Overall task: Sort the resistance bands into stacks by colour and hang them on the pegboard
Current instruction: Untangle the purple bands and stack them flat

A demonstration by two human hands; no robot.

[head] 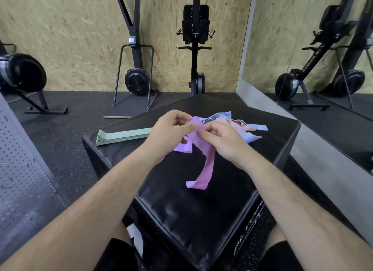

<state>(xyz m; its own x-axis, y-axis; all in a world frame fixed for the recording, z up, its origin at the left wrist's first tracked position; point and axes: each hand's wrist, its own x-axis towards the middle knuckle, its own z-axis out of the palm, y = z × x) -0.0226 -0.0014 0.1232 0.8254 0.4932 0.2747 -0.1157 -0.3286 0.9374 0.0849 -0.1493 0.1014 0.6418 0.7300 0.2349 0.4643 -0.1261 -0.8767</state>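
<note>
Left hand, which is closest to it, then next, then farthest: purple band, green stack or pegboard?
1. purple band, pinched in the left hand.
2. green stack, just left of it on the box.
3. pegboard, far left, off the box.

You are in a gym. Against the chipboard wall [70,28] ahead of you a black rowing machine [196,38] stands on end, its monitor at the top. To its left another black flywheel machine [137,81] leans in a metal stand, and a third flywheel housing [22,73] shows at your far left. The floor [66,141] is dark speckled rubber matting. On your right a large wall mirror [312,48] reflects more such machines. Right before you sits a black padded plyo box [181,210] with white lettering on its side. It carries flat loop resistance bands: a tidy green stack [123,134] and a mixed pastel heap [242,127]. A grey perforated pegboard [20,169] is at your left.
</note>
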